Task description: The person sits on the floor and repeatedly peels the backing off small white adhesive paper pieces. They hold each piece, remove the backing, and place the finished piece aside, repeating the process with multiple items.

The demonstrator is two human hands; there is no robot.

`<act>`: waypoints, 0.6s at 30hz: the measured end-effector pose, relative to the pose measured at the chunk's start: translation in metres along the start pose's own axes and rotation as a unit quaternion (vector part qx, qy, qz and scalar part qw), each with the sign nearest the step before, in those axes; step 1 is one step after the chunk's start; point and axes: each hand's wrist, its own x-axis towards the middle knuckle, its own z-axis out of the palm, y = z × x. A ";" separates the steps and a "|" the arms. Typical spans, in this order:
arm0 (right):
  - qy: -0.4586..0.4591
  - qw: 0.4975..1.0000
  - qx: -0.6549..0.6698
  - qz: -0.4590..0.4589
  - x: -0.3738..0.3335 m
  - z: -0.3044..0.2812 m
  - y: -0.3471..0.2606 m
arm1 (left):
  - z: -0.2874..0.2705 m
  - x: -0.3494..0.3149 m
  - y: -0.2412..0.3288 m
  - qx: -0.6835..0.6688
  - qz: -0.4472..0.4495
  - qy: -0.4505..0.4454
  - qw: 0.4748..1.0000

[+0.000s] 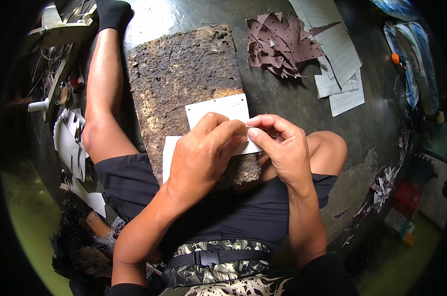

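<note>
My left hand [203, 148] and my right hand [285, 145] meet over a worn, pitted board, fingertips nearly touching. Both are closed in a pinch at the right edge of a white sheet piece [217, 107], which has small dark holes along its far edge. My fingers cover much of its near part, and whatever small bit sits between the fingertips is hard to make out. Another white piece [169, 152] lies on the board, partly under my left hand. The board [184, 64] is dark brown and rough, resting between my legs.
Beyond the board to the right is a pile of brownish-mauve cut pieces with holes [282, 44]. Lined white sheets [339, 59] lie beside it. White offcuts [70, 143] and a wooden frame [60, 93] are at the left. Plastic bags [413, 64] and scraps [384, 187] line the right side.
</note>
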 end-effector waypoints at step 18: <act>0.070 0.997 -0.027 -0.029 0.011 0.015 0.004 | 0.005 0.002 -0.002 0.096 0.086 0.013 0.992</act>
